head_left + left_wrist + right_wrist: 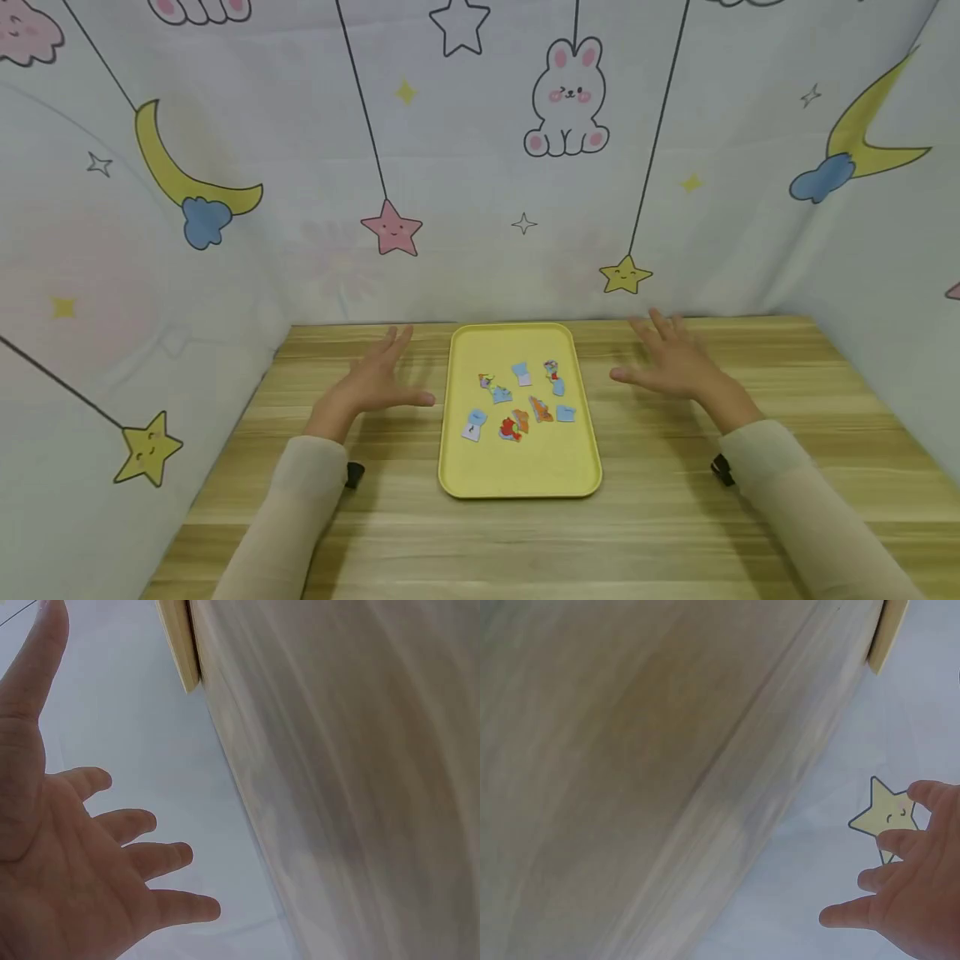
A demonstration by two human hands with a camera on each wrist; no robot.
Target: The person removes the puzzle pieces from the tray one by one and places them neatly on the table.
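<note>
Holding fingers point(187, 907) straight and widely splayed on the left hand point(375, 383), with the thumb well apart and nothing in grip. Same again on the right hand point(678, 367): fingers spread, thumb out to the inside, nothing held. And look between them, at a yellow tray point(521, 479), near both thumbs, clear of both! Lying scattered across its middle, small printed pieces point(557, 387): one red piece point(509, 428) just beside orange pieces point(542, 410), blue-and-white pieces point(474, 425) at the far and left edges of the bunch. Too small to read the prints from up here. Further back, pale sleeves point(309, 475), with a dark fitting point(355, 475) near each wrist. Underneath it all, a wood-grain table point(517, 550). Out beyond, a white backdrop point(480, 167) with a winking bunny point(570, 100), a pink star point(392, 229) on a printed line, yellow moons point(167, 172) and, behind the fingers in the right wrist view, a smiling yellow star point(885, 817).
</note>
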